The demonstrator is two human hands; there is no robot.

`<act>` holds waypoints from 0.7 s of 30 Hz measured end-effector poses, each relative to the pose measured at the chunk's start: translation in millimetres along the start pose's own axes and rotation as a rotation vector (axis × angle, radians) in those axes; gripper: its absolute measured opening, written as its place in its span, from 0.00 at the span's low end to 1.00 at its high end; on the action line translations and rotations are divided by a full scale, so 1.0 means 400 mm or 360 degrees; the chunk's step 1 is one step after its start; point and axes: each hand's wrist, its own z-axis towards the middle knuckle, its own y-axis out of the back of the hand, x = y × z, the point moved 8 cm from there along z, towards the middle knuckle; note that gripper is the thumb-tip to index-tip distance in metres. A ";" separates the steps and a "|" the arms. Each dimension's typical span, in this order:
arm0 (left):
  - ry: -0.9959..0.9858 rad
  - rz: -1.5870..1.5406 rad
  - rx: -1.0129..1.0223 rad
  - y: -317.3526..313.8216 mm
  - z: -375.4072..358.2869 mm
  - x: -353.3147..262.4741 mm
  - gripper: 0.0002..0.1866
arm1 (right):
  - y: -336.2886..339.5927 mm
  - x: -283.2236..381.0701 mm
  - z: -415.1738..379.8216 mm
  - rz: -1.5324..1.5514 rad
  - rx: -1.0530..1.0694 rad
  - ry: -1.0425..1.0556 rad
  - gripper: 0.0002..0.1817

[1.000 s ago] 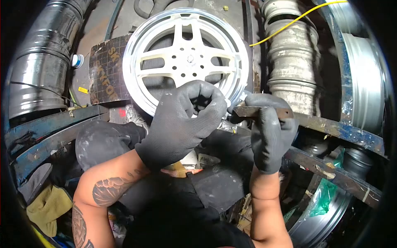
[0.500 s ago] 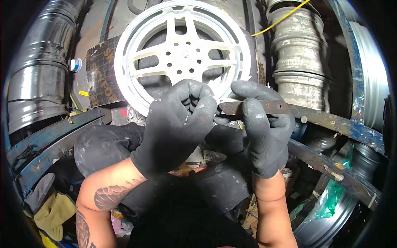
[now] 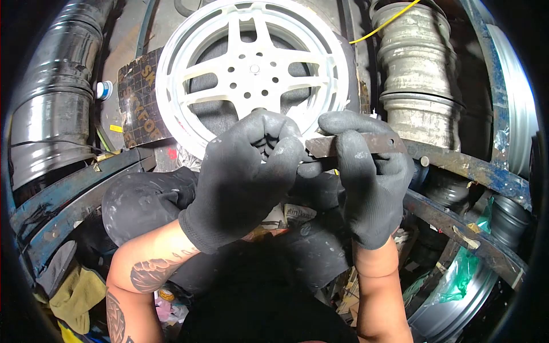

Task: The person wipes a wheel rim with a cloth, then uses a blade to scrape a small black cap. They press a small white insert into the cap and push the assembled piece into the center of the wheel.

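Observation:
Both of my hands wear dark grey gloves with white smudges. My right hand point(image 3: 372, 183) grips a flat brown metal strip point(image 3: 380, 144), like a scraper blade, with a small hole at its right end. The strip's slanted left end points at my left hand point(image 3: 246, 166). That hand is closed in a pinch, thumb against fingers; what lies between its fingertips is too small to name. Just beyond both hands lies a white multi-spoke wheel rim point(image 3: 254, 48), its face up, with several bolt holes around its centre.
Stacked metal rims stand left point(image 3: 54, 97) and right point(image 3: 420, 74). Blue metal frame bars point(image 3: 457, 160) run along both sides. A cardboard sheet point(image 3: 140, 97) lies under the white rim. Lower left hang olive work gloves point(image 3: 74, 286); green plastic point(image 3: 457, 274) is lower right.
My right hand and the metal strip have shifted slightly to the right. My left hand keeps its pinch almost in place. The view has moved a little.

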 end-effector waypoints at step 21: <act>-0.0249 0.0315 -0.0011 -0.009 -0.002 -0.004 0.03 | -0.046 0.073 -0.022 -0.1002 0.0380 0.0699 0.13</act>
